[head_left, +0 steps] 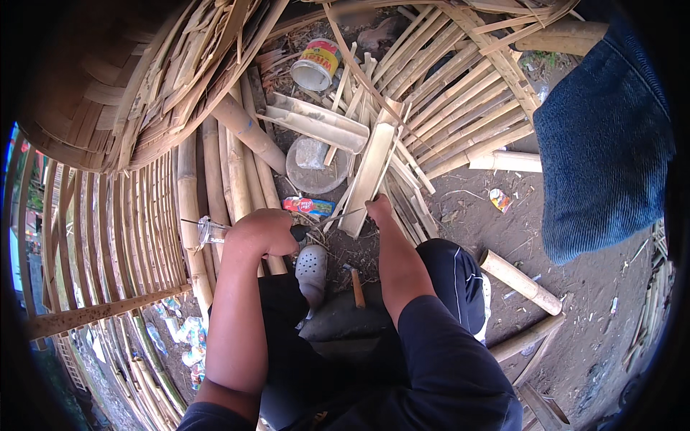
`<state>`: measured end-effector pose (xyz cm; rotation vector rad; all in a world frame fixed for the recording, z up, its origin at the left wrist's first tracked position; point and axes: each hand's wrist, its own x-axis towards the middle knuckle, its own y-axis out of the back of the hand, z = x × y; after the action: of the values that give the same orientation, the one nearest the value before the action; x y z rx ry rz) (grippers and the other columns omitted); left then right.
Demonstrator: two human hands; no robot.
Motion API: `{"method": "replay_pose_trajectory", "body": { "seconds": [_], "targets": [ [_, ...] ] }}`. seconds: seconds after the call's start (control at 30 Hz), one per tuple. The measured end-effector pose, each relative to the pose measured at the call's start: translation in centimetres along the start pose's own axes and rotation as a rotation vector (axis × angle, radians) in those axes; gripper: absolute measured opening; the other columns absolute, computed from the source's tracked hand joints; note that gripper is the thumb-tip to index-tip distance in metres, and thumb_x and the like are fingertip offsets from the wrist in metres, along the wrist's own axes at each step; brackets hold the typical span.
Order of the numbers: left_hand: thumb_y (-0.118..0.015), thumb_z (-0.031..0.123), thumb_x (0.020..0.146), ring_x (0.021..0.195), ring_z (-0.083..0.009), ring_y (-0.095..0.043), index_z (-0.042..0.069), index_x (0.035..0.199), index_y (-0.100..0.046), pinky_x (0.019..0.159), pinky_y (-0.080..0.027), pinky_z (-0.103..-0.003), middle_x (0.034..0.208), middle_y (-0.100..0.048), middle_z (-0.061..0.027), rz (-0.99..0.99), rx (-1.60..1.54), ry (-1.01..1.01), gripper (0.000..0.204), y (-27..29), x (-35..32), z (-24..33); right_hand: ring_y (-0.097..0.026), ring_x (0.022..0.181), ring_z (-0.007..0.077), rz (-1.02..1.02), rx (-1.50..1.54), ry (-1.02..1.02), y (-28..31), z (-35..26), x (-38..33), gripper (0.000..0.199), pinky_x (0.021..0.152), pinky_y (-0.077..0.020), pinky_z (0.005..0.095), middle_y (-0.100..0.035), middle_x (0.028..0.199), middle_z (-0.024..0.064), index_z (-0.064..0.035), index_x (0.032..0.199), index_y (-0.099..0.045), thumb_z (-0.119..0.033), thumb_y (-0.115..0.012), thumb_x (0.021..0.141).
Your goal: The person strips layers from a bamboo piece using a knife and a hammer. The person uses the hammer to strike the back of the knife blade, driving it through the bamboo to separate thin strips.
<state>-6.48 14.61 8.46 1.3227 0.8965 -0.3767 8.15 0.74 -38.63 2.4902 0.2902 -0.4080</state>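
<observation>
Nearest, the person's knees in dark shorts frame a pale grey clog (312,269) and a wooden-handled tool (356,287) lying on the bare earth. Just beyond, the left hand (264,233) is clenched round the dark handle of a knife (327,219), whose thin blade runs right toward the right hand (379,209). That hand pinches the near end of a flat split bamboo slat (370,176). The slat's long axis runs away from the person, tilting slightly right, so the blade meets it crosswise at its near end; the right hand is the nearer one. The slat is pale, smooth and fibrous. To the left lie round bamboo poles (215,172); farther off, a tin can (316,63) and woven bamboo panels (460,93).
</observation>
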Motion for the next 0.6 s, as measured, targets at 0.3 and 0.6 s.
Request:
{"method": "replay_pose_trajectory", "body": {
  "seconds": [0.3, 0.6],
  "targets": [
    [-0.060, 0.016, 0.062, 0.059, -0.0233, -0.066, -0.001, 0.064, -0.065, 0.058, -0.050, -0.034, 0.062, -0.064, -0.0132, 0.097, -0.213, 0.125, 0.018, 1.0, -1.3, -3.2, -0.070, 0.064, 0.0269, -0.186, -0.099, -0.201, 7.3, -10.1, -8.5, 0.030, 0.051, -0.0586, 0.0337, -0.068, 0.087, 0.0204, 0.0076, 0.092, -0.062, -0.015, -0.068, 0.073],
    [-0.058, 0.014, 0.062, 0.074, -0.0294, -0.069, 0.000, 0.070, -0.071, 0.070, -0.054, -0.036, 0.075, -0.069, -0.0181, 0.421, -0.453, 0.160, 0.020, -0.1, -0.1, -7.3, -0.064, 0.060, 0.0247, -0.289, 0.107, -0.169, 14.5, -14.0, -11.0, 0.023, 0.048, -0.0549, 0.0349, -0.063, 0.075, 0.0138, 0.0073, 0.083, -0.062, -0.014, -0.068, 0.075]
  ]
}}
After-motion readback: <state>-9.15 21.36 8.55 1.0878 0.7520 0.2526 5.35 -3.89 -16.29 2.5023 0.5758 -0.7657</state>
